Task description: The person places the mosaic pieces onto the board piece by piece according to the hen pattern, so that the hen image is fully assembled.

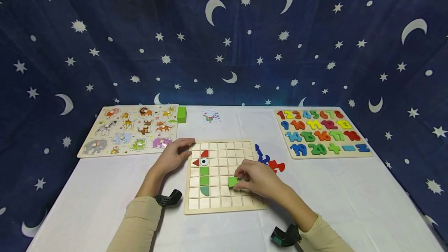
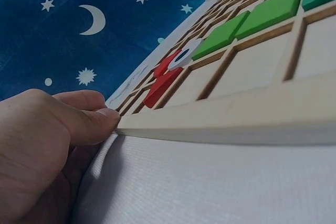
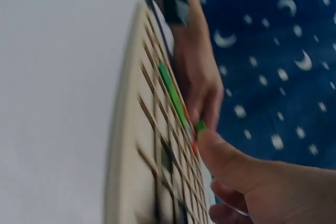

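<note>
My right hand (image 1: 262,179) pinches a green square block (image 1: 232,182) between thumb and fingers above the middle of a wooden grid board (image 1: 224,210). The block's edge shows by the thumb in the right wrist view. At the board's far left corner, my left hand (image 1: 170,157) holds the rim between thumb and finger. Pieces stand in the board's second column: a red quarter-round (image 1: 205,153), a white eye piece (image 1: 204,161), two green squares (image 1: 204,175) and a darker green quarter-round (image 1: 205,191). A red triangle (image 1: 196,162) lies left of the eye piece.
Blue pieces (image 1: 262,156) and red pieces (image 1: 277,165) lie beside the board's right edge. A small pattern card (image 1: 211,116) lies behind it. An animal puzzle (image 1: 115,127) with a green block (image 1: 181,114) beside it is at left, a number puzzle (image 1: 323,133) at right.
</note>
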Demonstrator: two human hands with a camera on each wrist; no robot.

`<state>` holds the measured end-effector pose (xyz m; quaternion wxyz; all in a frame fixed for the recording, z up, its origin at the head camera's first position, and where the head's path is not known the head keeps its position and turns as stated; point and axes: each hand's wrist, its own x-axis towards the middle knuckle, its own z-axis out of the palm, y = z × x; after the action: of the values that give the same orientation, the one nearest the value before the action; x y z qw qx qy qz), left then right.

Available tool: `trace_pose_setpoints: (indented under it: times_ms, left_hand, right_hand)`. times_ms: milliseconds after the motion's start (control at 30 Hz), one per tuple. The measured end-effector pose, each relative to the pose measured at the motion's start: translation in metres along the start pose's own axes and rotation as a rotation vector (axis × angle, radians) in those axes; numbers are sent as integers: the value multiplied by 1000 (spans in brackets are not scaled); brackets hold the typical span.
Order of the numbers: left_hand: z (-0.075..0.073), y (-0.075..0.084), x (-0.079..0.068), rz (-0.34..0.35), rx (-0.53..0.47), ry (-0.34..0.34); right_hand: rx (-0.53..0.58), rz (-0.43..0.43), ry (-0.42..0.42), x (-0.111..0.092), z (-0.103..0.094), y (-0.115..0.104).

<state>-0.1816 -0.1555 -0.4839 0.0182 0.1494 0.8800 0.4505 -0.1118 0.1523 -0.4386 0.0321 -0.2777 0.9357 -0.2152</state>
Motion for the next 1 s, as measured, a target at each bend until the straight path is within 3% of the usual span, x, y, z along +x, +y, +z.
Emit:
trace_pose_setpoints:
  times_ms: [333,1000]
  left_hand:
    - [0,-3,1,2,-8,4]
    - [0,-1,2,3,-3,-4]
  right_hand:
    - [-40,-103,-29,18,21,-34]
    - [-89,-53,-21,19,32,-34]
